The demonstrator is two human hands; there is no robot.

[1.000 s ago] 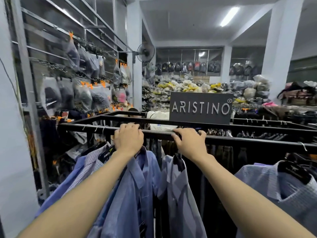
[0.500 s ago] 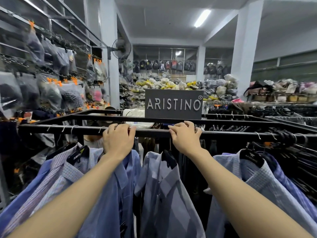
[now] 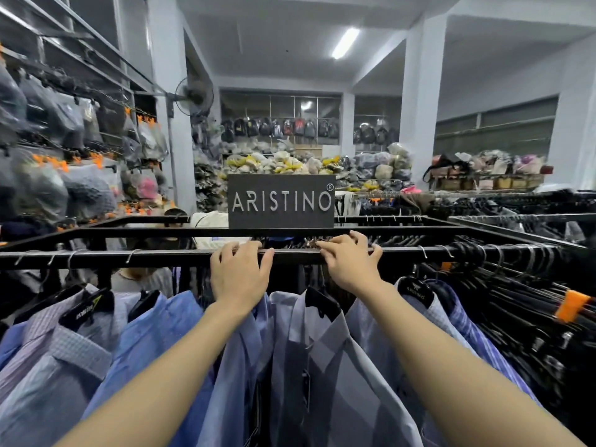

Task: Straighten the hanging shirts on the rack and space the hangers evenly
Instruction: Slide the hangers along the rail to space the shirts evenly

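The black rail [image 3: 135, 258] runs left to right across the near scene, and from it the blue and lilac shirts [image 3: 154, 343] hang on black hangers [image 3: 322, 301] with collars up and bodies dropping out of the bottom edge. The left hand [image 3: 238, 275] curls its fingers over the rail and the right hand [image 3: 350, 264] does the same just right of it, below the grey ARISTINO sign [image 3: 280, 201]. Whether either hand also pinches a hook is hidden by the knuckles; far right, a dense bunch of empty hangers [image 3: 516, 304] blurs together.
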